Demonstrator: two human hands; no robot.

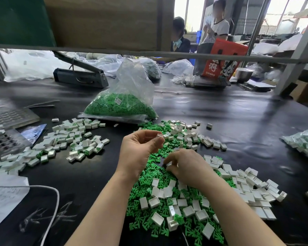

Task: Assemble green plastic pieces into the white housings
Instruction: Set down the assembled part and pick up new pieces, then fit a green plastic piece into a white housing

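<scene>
Head view. The left hand (140, 150), raised above the black work mat (238, 125), has its fingers curled and pinches a small white rectangular plastic housing (158, 136) between thumb and fingertips; which way the housing's open side faces cannot be told. The right hand (183, 166) is lowered onto the loose heap of green pronged plastic pieces (149, 201), fingers bent as if picking one; whether a piece is already held cannot be told, as the fingertips are blurred and partly hidden. Empty white housings lie scattered over and beside the green heap, while a separate pile of white housings with green inserts (71, 141), judged to be finished units, lies to the left, well apart. A clear plastic bag of green pieces (121, 105) stands behind. To do the step well, the green piece is probably best taken singly, oriented prongs-first to the housing's open side, and pressed squarely until seated; a tilted entry risks jamming.
</scene>
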